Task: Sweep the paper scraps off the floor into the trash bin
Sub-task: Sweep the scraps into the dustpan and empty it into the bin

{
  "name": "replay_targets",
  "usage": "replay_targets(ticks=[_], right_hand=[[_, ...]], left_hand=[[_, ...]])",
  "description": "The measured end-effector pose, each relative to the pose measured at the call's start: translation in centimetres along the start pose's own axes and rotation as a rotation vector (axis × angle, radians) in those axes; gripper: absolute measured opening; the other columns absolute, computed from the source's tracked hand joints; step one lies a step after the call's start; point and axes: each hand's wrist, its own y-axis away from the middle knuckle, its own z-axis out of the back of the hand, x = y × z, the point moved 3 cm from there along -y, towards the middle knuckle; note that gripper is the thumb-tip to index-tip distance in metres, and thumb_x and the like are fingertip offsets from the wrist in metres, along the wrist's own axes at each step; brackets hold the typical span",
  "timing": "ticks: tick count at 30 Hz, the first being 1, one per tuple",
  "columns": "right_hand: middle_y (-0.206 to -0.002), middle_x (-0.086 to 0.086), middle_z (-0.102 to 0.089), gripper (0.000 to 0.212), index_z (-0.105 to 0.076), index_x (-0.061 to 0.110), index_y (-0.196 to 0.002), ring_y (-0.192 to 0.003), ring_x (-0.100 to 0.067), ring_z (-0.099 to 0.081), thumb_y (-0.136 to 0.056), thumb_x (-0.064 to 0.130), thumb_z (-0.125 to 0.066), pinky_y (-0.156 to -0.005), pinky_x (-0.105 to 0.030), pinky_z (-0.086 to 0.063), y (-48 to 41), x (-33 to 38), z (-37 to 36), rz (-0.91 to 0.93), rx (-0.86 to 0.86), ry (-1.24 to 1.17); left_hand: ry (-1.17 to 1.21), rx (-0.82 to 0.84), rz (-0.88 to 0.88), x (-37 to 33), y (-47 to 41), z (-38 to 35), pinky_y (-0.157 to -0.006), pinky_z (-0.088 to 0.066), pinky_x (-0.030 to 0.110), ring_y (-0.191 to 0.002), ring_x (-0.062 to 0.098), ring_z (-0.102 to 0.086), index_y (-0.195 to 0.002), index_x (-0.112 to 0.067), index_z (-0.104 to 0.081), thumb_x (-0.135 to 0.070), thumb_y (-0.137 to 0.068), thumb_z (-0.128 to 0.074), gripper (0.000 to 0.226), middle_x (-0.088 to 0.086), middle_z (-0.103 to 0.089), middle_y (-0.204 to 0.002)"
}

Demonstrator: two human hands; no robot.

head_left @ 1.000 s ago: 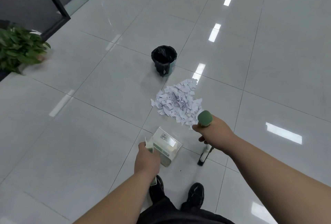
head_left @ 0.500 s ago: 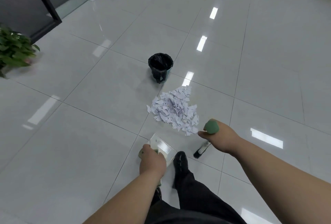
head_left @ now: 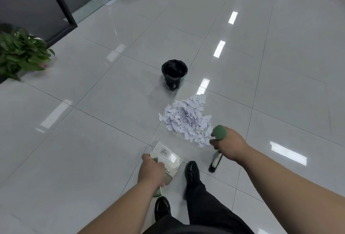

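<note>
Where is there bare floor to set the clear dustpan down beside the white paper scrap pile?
Bare tiles lie left of the white paper scrap pile, between it and the green plant. Crowded: its near edge, by the clear dustpan, green-handled broom and black shoe.

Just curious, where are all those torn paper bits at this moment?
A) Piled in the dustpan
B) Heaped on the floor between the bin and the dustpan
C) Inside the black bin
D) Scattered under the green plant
B: the paper scraps lie in one heap on the floor, short of the trash bin and beyond the dustpan held by the left hand; the right hand grips the broom.
</note>
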Motion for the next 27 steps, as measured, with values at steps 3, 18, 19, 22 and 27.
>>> replay_targets(ticks=[3,18,19,22,27], right_hand=[[-0.108,-0.018,-0.064,0.025,-0.062,0.01,-0.106,-0.094,-0.034,-0.072,-0.09,-0.009,-0.055,-0.085,-0.043,-0.061,0.1,-0.2,1.6,-0.091,0.058,-0.574],[-0.074,-0.01,-0.049,0.021,-0.055,0.015,-0.08,-0.06,-0.021,-0.044,-0.071,-0.005,-0.058,-0.056,-0.027,-0.036,-4.2,-3.0,7.2,-0.391,0.193,-0.785],[-0.082,-0.011,-0.052,0.029,-0.052,0.019,-0.089,-0.066,-0.023,-0.049,-0.072,-0.003,-0.059,-0.058,-0.031,-0.045,-4.5,-4.2,7.1,-0.363,0.223,-0.715],[-0.097,-0.011,-0.054,0.03,-0.044,0.02,-0.094,-0.079,-0.027,-0.056,-0.078,0.003,-0.062,-0.064,-0.035,-0.054,-5.1,-8.1,7.6,-0.321,0.237,-0.439],[-0.089,-0.018,-0.052,0.016,-0.051,-0.005,-0.11,-0.07,-0.032,-0.062,-0.094,-0.007,-0.048,-0.05,-0.03,-0.057,-5.6,-14.9,9.1,-0.624,0.284,-0.455]], left_hand=[[-0.008,-0.052,-0.012,-0.6,0.0,0.3,-0.032,-0.041,0.02,-0.062,0.029,-0.061,-0.139,-0.011,-0.036,-0.009,-0.098,-0.049,0.043,0.011,-0.065,-0.103],[-0.091,-0.199,0.014,-9.5,0.9,-6.4,-0.062,-0.062,0.047,-0.059,0.031,-0.062,-0.117,-0.013,-0.045,-0.013,-0.096,-0.05,0.022,0.014,-0.065,-0.088],[-0.102,-0.21,0.013,-10.0,0.9,-6.9,-0.062,-0.062,0.046,-0.06,0.031,-0.062,-0.116,-0.013,-0.045,-0.013,-0.096,-0.051,0.021,0.014,-0.064,-0.088],[-0.122,-0.224,0.014,-11.2,0.8,-7.9,-0.056,-0.06,0.039,-0.063,0.03,-0.062,-0.118,-0.012,-0.045,-0.015,-0.098,-0.052,0.022,0.013,-0.064,-0.089],[-0.228,-0.236,0.012,-12.2,1.3,-8.6,-0.046,-0.051,0.028,-0.063,0.03,-0.063,-0.114,-0.015,-0.049,-0.018,-0.094,-0.05,0.02,0.01,-0.064,-0.089]])
